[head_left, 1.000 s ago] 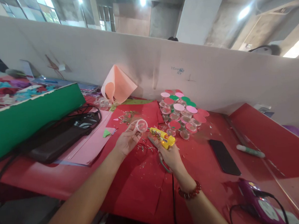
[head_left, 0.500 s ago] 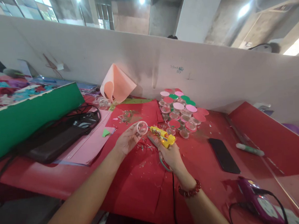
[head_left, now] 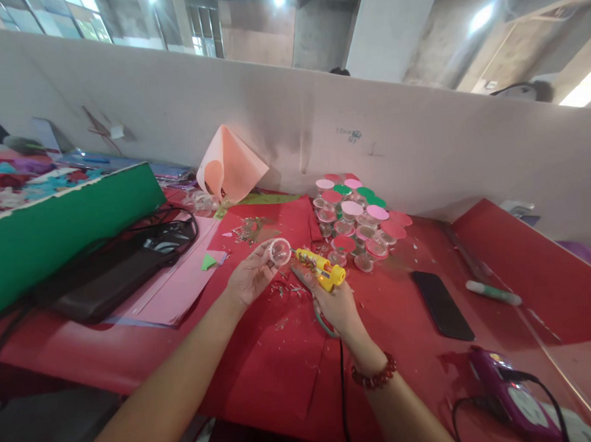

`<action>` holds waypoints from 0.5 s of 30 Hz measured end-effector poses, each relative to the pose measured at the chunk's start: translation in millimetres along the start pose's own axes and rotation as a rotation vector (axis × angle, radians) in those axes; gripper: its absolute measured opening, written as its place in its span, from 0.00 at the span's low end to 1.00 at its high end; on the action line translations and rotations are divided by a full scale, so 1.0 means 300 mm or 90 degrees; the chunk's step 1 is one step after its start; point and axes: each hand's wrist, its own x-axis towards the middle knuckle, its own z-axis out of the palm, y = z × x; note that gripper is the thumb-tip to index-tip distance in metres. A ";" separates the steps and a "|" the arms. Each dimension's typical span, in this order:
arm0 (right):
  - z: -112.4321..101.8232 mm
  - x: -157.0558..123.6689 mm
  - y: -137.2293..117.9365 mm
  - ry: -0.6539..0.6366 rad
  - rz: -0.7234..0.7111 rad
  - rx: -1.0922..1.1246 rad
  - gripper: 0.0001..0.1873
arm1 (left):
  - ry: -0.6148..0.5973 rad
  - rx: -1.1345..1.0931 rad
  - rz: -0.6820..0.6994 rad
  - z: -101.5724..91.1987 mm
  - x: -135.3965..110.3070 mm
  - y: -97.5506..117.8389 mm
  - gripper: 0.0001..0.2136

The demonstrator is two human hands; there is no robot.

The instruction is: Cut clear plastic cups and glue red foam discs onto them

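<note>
Between the fingertips of my left hand (head_left: 250,277) is a small clear plastic cup (head_left: 280,252), tilted so its round rim shows. My right hand (head_left: 335,306) is wrapped round a yellow glue gun (head_left: 320,266), whose nozzle points left and meets or nearly meets the cup's edge. A black cord runs down from the gun. Scissors (head_left: 322,321), partly hidden, lie under my right hand. Beyond it stand several clear cups (head_left: 344,227) in stacks, many topped with pink, red and green paper discs (head_left: 351,209).
Red paper (head_left: 264,356) covered in scraps lies beneath my hands. To the left are pink sheets (head_left: 180,291), a black case (head_left: 123,271) and a green box (head_left: 75,228). At right are a phone (head_left: 441,305), a marker (head_left: 493,293) and a purple power strip (head_left: 511,394). A partition (head_left: 269,116) closes off the back.
The cup has turned very slightly in my left hand. Both hands and the glue gun otherwise keep nearly the same place.
</note>
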 end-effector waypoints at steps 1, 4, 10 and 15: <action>0.000 0.001 0.003 0.000 -0.001 0.000 0.26 | 0.002 -0.003 -0.001 0.001 0.000 0.001 0.10; 0.001 0.004 0.014 -0.001 -0.007 -0.002 0.26 | 0.017 -0.013 -0.010 0.004 -0.001 0.005 0.10; 0.002 0.006 0.021 -0.004 -0.036 0.004 0.26 | 0.019 -0.014 -0.013 -0.003 0.003 0.004 0.11; 0.002 0.004 0.014 -0.011 -0.043 -0.010 0.26 | 0.002 -0.009 0.000 -0.009 0.004 0.002 0.10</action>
